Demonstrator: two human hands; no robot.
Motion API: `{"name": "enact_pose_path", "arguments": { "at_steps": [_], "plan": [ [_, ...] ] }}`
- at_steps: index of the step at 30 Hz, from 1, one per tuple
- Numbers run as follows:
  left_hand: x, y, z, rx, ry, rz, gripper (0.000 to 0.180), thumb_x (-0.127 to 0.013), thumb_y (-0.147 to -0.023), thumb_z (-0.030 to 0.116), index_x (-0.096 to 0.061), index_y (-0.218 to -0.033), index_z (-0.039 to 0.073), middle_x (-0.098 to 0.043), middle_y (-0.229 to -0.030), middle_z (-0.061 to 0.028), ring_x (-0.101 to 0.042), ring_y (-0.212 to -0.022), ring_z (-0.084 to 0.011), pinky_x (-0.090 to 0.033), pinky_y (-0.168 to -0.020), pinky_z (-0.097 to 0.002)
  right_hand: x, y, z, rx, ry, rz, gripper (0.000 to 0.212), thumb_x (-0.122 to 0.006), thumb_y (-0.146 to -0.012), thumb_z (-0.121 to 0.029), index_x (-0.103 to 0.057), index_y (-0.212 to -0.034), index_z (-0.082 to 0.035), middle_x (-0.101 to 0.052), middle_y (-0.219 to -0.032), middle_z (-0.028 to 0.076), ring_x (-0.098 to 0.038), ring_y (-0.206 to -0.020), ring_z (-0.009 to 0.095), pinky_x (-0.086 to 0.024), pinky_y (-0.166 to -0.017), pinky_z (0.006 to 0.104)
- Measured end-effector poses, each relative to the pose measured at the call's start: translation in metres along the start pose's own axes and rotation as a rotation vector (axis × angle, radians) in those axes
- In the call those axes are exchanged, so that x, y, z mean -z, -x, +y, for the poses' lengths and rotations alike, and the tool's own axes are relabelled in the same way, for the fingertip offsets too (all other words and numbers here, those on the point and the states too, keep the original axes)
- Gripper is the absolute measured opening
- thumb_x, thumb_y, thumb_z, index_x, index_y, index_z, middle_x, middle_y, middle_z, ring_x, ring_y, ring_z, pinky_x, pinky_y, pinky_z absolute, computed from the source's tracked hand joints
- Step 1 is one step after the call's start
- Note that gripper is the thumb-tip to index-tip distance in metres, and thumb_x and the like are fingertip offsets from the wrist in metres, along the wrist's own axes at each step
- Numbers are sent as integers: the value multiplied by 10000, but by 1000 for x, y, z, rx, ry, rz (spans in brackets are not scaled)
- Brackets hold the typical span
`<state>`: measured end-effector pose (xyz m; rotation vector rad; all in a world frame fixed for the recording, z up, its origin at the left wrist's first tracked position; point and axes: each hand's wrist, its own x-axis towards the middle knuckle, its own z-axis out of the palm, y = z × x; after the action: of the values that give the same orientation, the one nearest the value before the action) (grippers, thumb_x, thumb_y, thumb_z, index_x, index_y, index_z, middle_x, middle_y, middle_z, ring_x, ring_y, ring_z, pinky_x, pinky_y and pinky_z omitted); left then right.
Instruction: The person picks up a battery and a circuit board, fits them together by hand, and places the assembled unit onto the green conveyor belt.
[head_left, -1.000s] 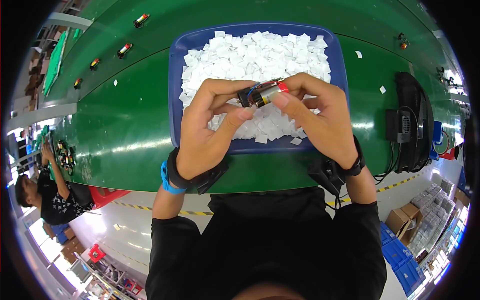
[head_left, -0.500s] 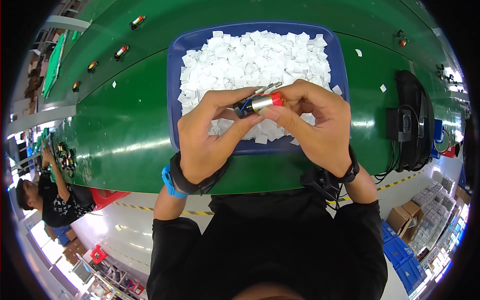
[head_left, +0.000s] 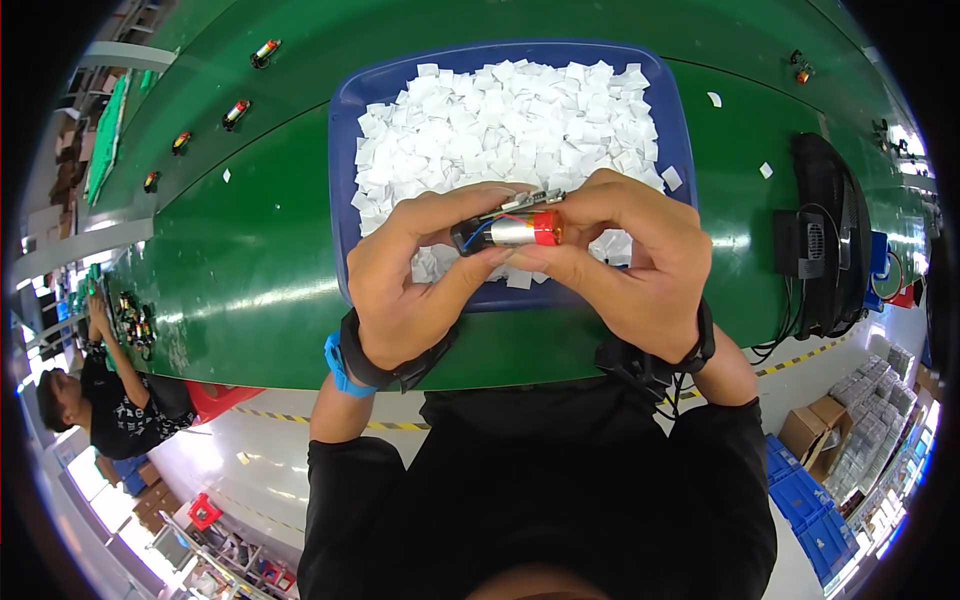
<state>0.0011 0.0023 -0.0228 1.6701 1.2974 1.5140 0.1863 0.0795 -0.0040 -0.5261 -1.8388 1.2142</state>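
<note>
Between my hands is a small battery assembly (head_left: pixel 515 231): a silver cylinder with a red right end, a black left end, and blue and red wires. A narrow circuit board (head_left: pixel 527 203) runs along its upper side. My left hand (head_left: pixel 410 275) pinches the black end between thumb and fingers. From the other side, my right hand (head_left: pixel 635 265) grips the red end, its thumb along the lower edge. Both hands are over the near part of a blue tray (head_left: pixel 345 200) heaped with small white paper squares (head_left: pixel 510 125). The fingertips behind the assembly are partly hidden.
Several similar battery assemblies (head_left: pixel 236 114) lie on the green table (head_left: pixel 240 250) at the far left. To the right are a black case (head_left: pixel 835 240) and a black box with cables (head_left: pixel 797 245). A co-worker (head_left: pixel 110 400) sits at the left, hands at the table.
The battery assembly has been lowered slightly toward me and turned, lying more level. My right fingers have shifted around the red end, and more of the circuit board shows.
</note>
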Motion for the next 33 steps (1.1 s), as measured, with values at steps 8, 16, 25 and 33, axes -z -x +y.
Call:
{"name": "enact_pose_path", "arguments": {
  "at_steps": [8, 16, 25, 33],
  "plan": [
    [-1, -3, 2, -71, -74, 38, 382, -777, -785, -18, -618, -1132, -19, -715, -1083, -160, -672, -839, -159, -526, -707, -251, 0, -1, -2, -90, -41, 2, 210, -808, -776, -37, -670, -919, 29, -671, -796, 87, -619, -640, 109, -479, -573, 225],
    [3, -3, 4, -35, -146, 40, 385, -803, -762, 2, -638, -1109, -24, -723, -1035, -150, -680, -809, -151, -526, -688, -243, -1, 1, 0, -218, -118, -15, 159, -733, -864, -53, -672, -976, 43, -667, -820, 77, -604, -596, 82, -475, -537, 215],
    [7, -2, 8, 153, -94, -20, 385, -820, -757, 38, -661, -1102, -24, -727, -977, -123, -700, -753, -146, -538, -687, -241, 0, 0, -4, -353, -218, -45, 185, -703, -897, -65, -669, -1037, 51, -657, -840, 82, -605, -614, 83, -488, -535, 212],
    [5, -3, 7, 52, -148, -36, 383, -822, -757, 46, -672, -1101, -29, -724, -967, -129, -703, -742, -154, -540, -656, -236, 1, -1, -3, -396, -217, -74, 177, -706, -890, -55, -667, -1023, 54, -657, -844, 84, -610, -621, 84, -490, -525, 207]
  ]
}}
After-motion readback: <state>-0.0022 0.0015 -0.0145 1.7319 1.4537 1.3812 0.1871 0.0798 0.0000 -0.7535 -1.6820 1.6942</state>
